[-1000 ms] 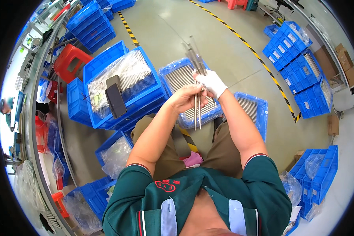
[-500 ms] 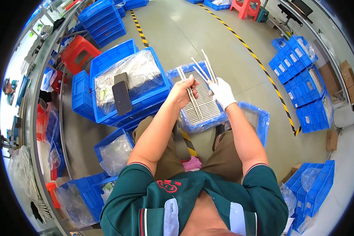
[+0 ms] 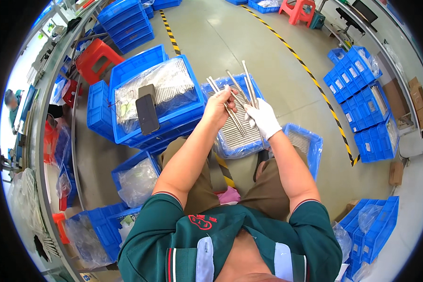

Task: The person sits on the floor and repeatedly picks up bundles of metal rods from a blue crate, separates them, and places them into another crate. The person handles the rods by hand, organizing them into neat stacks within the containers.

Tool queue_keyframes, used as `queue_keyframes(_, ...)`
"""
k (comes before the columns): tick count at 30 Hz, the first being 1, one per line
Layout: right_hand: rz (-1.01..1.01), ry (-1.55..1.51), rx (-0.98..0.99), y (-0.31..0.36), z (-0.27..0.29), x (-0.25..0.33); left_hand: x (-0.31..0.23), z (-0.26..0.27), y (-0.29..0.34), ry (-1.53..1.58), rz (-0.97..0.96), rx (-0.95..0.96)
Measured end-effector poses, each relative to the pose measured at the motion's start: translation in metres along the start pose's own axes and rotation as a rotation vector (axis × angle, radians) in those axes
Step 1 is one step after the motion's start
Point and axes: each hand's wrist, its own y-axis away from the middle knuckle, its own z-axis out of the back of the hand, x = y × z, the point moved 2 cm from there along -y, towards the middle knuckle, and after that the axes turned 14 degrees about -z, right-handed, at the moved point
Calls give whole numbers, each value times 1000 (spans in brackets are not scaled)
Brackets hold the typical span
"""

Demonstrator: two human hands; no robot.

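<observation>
My bare left hand [image 3: 218,109] is closed around a pair of slim metal strips [image 3: 235,123], which slant down toward the right. Close beside it, my right hand [image 3: 265,118] in a white glove grips a few more slim metal strips [image 3: 250,86] that stick up past its fingers. One strip [image 3: 235,81] leans between the hands, near the left fingertips; which hand bears it I cannot tell. Below both hands stands a blue crate [image 3: 235,153] lined with clear plastic, with rows of similar strips [image 3: 228,134] lying in it.
At left, a larger blue crate [image 3: 199,94] holds plastic-covered strips, with a phone [image 3: 147,114] on top. Another blue crate [image 3: 317,149] sits right of my knees. Red stools [image 3: 97,58] and stacked blue crates [image 3: 362,98] stand around. Striped tape [image 3: 310,73] crosses the floor.
My gloved hand has shifted slightly down and left, and the leaning strip now sits closer to my left fingers. The view has shifted a little.
</observation>
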Motion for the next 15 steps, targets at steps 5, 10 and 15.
queue_keyframes(5,78,-87,-70,-12,3,-5,22,-21,20,-45,143,68)
queue_keyframes(10,122,43,-222,-17,3,-12,21,-19,19,-214,124,63)
queue_keyframes(15,55,-359,-10,-7,-15,-7,20,-22,22,-115,97,33)
